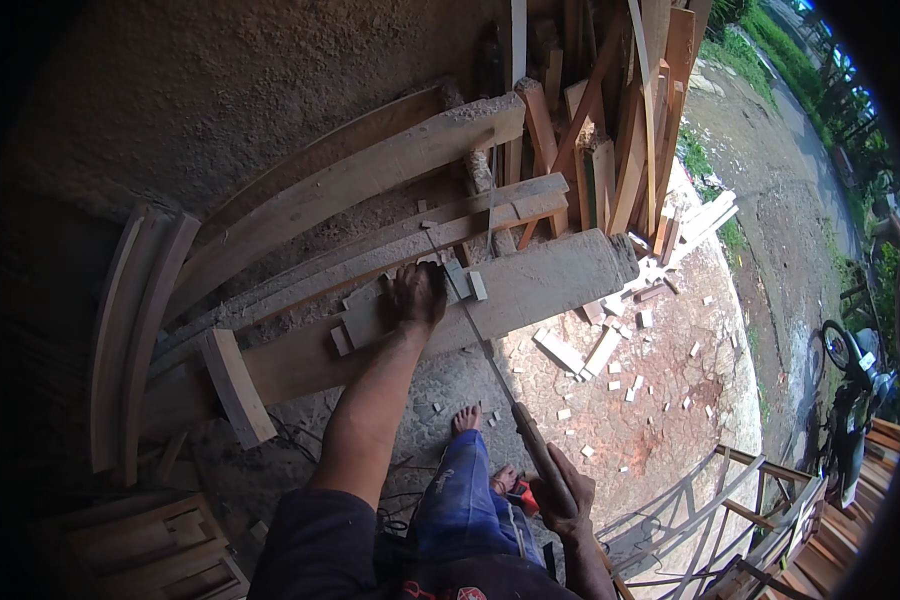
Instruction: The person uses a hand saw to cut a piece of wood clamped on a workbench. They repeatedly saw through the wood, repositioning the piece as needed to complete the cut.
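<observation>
My left hand (417,293) is closed over a short piece of wood (368,310) lying on a thick plank (560,272), with the arm stretched forward. My right hand (565,492) grips the long wooden handle (540,450) of what looks like a thin-bladed saw. Its narrow blade (487,350) slants up and left, crossing the plank just right of my left hand. A small pale block (478,286) rests beside the blade on the plank. Whether the blade is inside a cut is too small to tell.
Sawdust-covered beams (370,160) lie beyond the plank, and upright boards (630,130) lean at the back right. Small offcuts (630,385) litter the sunlit floor. A short board (238,385) sits across the plank's left end. A motorcycle (850,400) stands far right.
</observation>
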Demonstrator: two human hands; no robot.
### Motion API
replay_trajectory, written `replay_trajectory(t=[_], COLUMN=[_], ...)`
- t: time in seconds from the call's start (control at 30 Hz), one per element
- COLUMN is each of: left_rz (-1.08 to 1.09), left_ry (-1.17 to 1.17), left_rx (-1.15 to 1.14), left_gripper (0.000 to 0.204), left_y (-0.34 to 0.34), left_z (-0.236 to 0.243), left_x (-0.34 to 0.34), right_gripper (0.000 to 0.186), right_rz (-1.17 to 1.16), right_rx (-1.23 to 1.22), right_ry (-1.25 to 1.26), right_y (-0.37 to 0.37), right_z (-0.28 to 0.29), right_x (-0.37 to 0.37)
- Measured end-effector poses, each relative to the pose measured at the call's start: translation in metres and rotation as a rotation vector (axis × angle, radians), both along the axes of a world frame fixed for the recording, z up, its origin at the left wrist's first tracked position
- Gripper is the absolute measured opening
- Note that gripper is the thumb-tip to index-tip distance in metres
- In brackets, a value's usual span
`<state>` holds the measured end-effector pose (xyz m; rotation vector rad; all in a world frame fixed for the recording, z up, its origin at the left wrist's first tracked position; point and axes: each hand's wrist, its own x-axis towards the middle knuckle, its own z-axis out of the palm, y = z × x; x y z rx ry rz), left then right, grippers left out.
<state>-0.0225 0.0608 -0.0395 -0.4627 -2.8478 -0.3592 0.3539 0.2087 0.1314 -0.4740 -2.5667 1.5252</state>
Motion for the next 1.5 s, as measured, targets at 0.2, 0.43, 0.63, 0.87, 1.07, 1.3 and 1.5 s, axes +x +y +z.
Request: replay_trajectory(t=[0.2, 0.43, 0.63, 0.87, 1.07, 1.3, 1.5], left_rz=[0.004, 0.011, 0.050, 0.039, 0.124, -0.076, -0.235], left_ry=[-0.151, -0.231, -0.104, -0.163, -0.323, -0.426, -0.502], left_rx=[-0.092, -0.219, -0.058, -0.094, -0.059, -0.053, 0.467], left_gripper=[0.019, 0.015, 0.022, 0.027, 0.042, 0.045, 0.055], left_y=[0.012, 0.023, 0.005, 0.012, 0.015, 0.044, 0.023], left_z=[0.028, 0.047, 0.010, 0.037, 0.027, 0.053, 0.037], left_x=[0.002, 0.000, 0.002, 0.000, -0.013, -0.010, -0.012], right_gripper=[0.058, 0.058, 0.062, 0.051, 0.057, 0.057, 0.062], right_rz=[-0.015, 0.008, 0.037, -0.091, -0.192, -0.245, -0.328], right_rx=[-0.153, -0.126, -0.022, -0.262, 0.358, 0.216, 0.034], right_ry=[-0.029, -0.034, 0.008, 0.046, 0.462, 0.320, 0.104], right_y=[0.010, 0.009, 0.013, -0.005, 0.011, 0.014, -0.019], right_z=[0.004, 0.005, 0.026, 0.031, 0.094, 0.097, 0.073], right_x=[-0.066, -0.096, -0.047, -0.141, -0.088, -0.031, 0.023])
